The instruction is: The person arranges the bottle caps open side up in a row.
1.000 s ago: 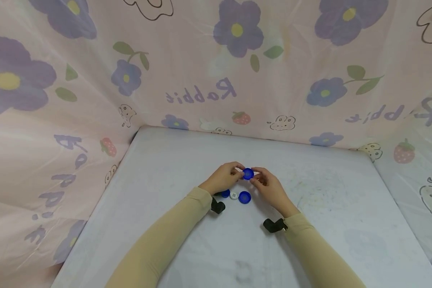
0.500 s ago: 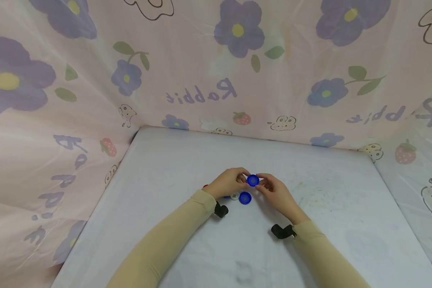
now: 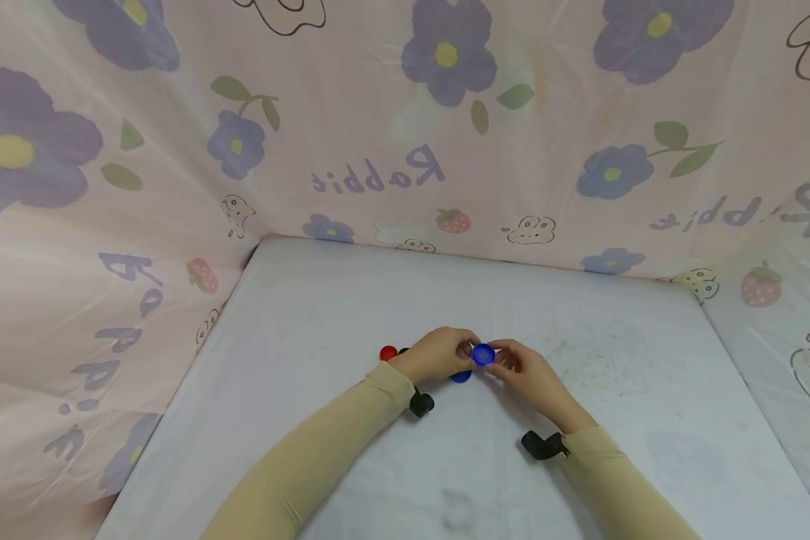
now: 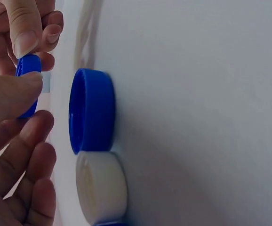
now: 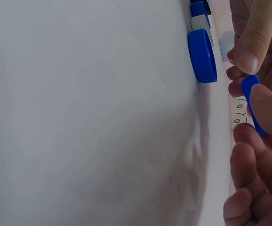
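Both hands pinch one blue bottle cap [image 3: 483, 355] between them, raised above the white table. My left hand [image 3: 441, 354] grips its left edge, and my right hand [image 3: 529, 375] grips the right edge with thumb and fingertips. In the left wrist view the held cap stands on its side, a thumb pressed on it. Just under my left hand a second, larger blue cap [image 4: 98, 110] lies on the table, partly hidden in the head view. A white cap [image 4: 108, 186] touches or nearly touches it; the left hand hides this one from the head camera.
A red cap [image 3: 388, 352] and the edge of a black cap [image 3: 403, 350] lie beside the left wrist. Another blue cap [image 5: 199, 8] shows at the row's far end. Flower-printed curtains [image 3: 351, 135] enclose the white table [image 3: 351, 465].
Both hands have moved right and nearer the body with the held blue cap. The left hand now covers the white cap and part of the larger blue one; the red cap has come into view.
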A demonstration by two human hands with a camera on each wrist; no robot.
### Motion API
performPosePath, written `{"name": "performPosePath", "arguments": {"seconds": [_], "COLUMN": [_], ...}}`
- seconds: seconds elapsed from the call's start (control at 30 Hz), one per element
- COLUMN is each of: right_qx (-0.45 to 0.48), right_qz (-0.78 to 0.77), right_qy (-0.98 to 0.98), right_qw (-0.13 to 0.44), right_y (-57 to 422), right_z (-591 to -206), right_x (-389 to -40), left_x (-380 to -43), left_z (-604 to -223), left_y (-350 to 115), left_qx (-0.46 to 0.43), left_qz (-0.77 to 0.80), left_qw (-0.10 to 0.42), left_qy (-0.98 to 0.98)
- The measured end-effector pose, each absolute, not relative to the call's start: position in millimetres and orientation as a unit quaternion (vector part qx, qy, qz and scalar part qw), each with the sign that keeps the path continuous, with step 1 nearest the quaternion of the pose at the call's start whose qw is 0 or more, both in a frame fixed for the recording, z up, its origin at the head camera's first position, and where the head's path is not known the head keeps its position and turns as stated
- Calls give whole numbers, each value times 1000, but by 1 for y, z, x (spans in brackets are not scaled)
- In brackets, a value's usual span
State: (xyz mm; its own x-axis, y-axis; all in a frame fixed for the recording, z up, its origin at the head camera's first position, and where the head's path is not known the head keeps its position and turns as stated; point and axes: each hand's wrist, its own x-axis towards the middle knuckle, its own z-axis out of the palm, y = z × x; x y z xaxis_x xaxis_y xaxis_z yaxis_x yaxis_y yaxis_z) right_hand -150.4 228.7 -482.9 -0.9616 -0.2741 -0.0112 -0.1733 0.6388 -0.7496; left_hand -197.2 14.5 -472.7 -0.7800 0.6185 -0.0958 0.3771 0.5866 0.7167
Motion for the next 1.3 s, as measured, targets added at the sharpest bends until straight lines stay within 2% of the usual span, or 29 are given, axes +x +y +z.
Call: {"name": "performPosePath", "arguments": {"seconds": [0.2, 0.63, 1.3], "right_qx": [-125, -135, -131], "right_qz": [-384, -355, -360], "right_qy": [911, 919, 918], "right_qw": [85, 102, 101], "right_y": [234, 235, 235], "right_z": [-484, -493, -497], "right_x": [-148, -144, -144], "left_x": [-195, -185, -186], "left_z": [-476, -470, -475], "left_y": [17, 17, 19], "left_qx": [326, 323, 322], "left_qz": [281, 198, 182], "left_qw": [124, 170, 161], "left_qy": [894, 910, 915]}}
